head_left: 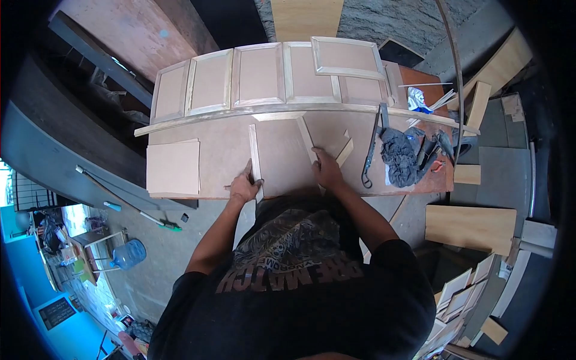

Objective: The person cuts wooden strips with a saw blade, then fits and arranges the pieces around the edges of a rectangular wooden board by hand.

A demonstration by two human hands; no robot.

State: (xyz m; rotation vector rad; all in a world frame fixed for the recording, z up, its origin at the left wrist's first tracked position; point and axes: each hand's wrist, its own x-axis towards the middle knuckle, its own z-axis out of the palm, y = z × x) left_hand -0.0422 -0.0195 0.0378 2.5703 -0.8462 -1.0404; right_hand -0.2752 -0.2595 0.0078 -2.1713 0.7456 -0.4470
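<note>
My left hand (245, 183) is closed round the near end of a narrow wooden strip (255, 150), with a finger stretched along its side. To the right, my right hand (327, 169) grips a second wooden strip (306, 133) that slants across the board. A short strip (279, 116) lies across near its far end. Just right of my right hand a pale wooden piece (345, 151) rests on the tabletop (222, 129). Behind a long thin batten (240, 111) stand several framed panels (258, 73) in a row, one lying over the others.
Flat sheets (173, 167) are stacked at the table's left. At the right are a dark cloth (401, 157), a dark metal tool (372, 146), red-handled pliers (438, 165) and white sticks (443, 99). Boards (471, 228) lie to the right; a water bottle (129, 254) is at lower left.
</note>
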